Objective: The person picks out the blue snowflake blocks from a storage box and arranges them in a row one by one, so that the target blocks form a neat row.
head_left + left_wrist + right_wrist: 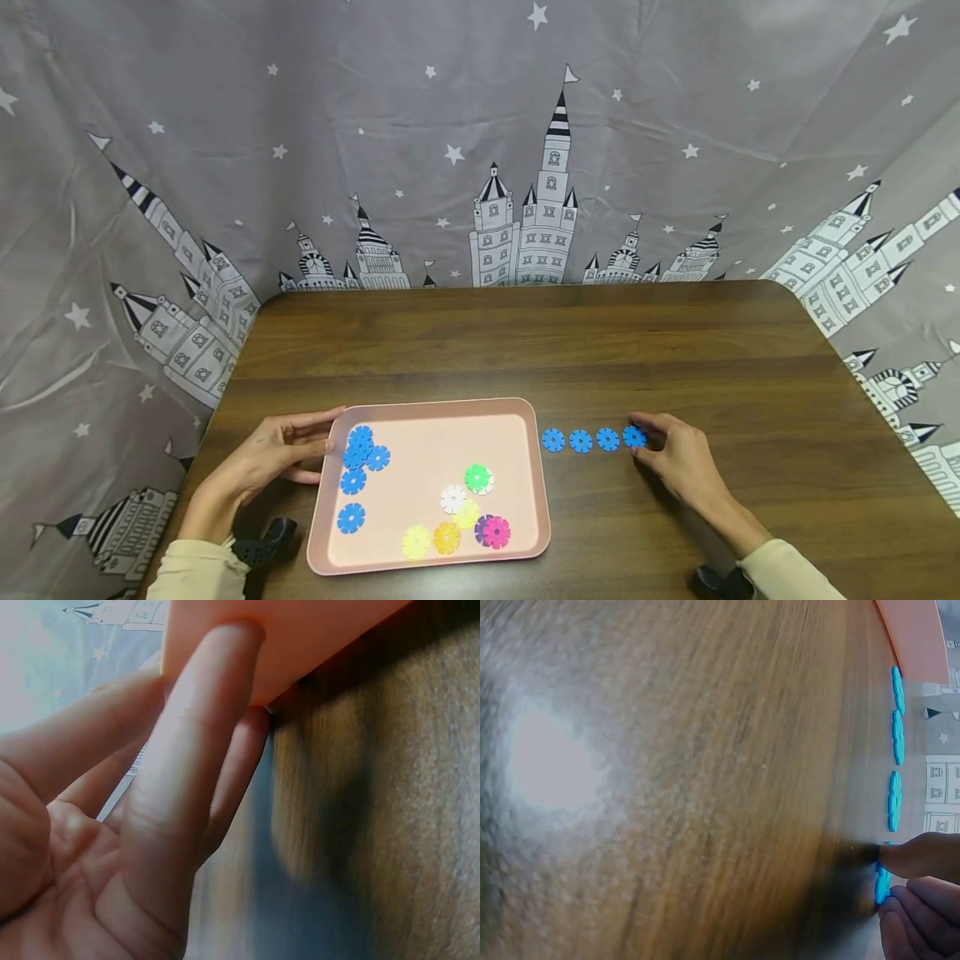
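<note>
In the head view, my right hand (681, 460) pinches a blue notched plastic disc (633, 437) between thumb and fingers, at the right end of a short row on the table. The right wrist view shows this blue disc (883, 881) low at the table surface, under the thumb. Farther left in the row lie three more blue discs (581, 441), spaced slightly apart. My left hand (262, 454) rests against the left side of a pink tray (420, 408), its fingers fairly straight. Fingertips touch the tray's outer wall (300, 637) in the left wrist view.
Several blue discs (353, 481) lie along the tray's left side, some overlapping. Green (476, 477), white (452, 499), yellow (416, 542), orange (447, 538), purple and pink discs (497, 532) lie toward its lower right. A grey castle-print curtain (450, 108) hangs behind the wooden table (675, 350).
</note>
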Tool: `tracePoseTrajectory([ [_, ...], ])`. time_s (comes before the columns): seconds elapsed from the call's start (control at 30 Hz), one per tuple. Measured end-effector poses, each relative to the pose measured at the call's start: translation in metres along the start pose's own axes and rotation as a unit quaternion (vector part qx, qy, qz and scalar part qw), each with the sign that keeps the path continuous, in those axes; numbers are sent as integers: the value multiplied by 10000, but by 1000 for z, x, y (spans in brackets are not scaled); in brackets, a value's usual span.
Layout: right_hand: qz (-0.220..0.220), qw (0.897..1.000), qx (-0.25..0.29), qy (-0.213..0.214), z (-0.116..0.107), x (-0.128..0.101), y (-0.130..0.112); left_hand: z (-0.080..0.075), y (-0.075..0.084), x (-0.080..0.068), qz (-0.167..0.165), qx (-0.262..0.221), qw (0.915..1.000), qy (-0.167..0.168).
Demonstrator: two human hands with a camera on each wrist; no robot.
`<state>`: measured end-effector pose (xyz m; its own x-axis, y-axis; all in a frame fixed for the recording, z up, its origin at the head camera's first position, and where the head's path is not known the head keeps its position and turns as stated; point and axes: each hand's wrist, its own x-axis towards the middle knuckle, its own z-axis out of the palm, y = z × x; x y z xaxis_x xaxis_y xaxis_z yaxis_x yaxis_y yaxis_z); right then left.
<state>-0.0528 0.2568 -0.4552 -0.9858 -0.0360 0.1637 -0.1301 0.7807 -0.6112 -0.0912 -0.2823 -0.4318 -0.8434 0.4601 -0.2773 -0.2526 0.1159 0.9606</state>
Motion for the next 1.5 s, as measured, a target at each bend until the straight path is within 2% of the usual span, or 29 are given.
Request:
tracePoseTrajectory([
  [0.17,3,10000,67,-47,-1,0,-1,-1,-1,-1,101,-92,9999,-61],
  [0.37,1,9998,182,-27,-6,3,-9,-2,0,-1,48,-73,10000,-38],
  [0.57,104,9981,604,-102,-7,13,-33,-2,1,-1,48,-50,10000,-70],
  [0.73,169,9932,1073,-418,-2,21,-58,-1,3,0,-49,30,10000,-19],
  [0.9,-31,9861,1467,-777,8,27,-81,0,5,0,-57,95,9999,15],
  [1.17,-436,9779,1702,-1133,31,35,-109,0,2,-2,-23,45,10000,-21],
  [1.27,-650,9757,1719,-1196,40,36,-116,0,1,-2,-26,16,10000,-24],
  [1.5,-792,9749,1649,-1267,52,39,-128,0,0,-2,7,63,10000,8],
])
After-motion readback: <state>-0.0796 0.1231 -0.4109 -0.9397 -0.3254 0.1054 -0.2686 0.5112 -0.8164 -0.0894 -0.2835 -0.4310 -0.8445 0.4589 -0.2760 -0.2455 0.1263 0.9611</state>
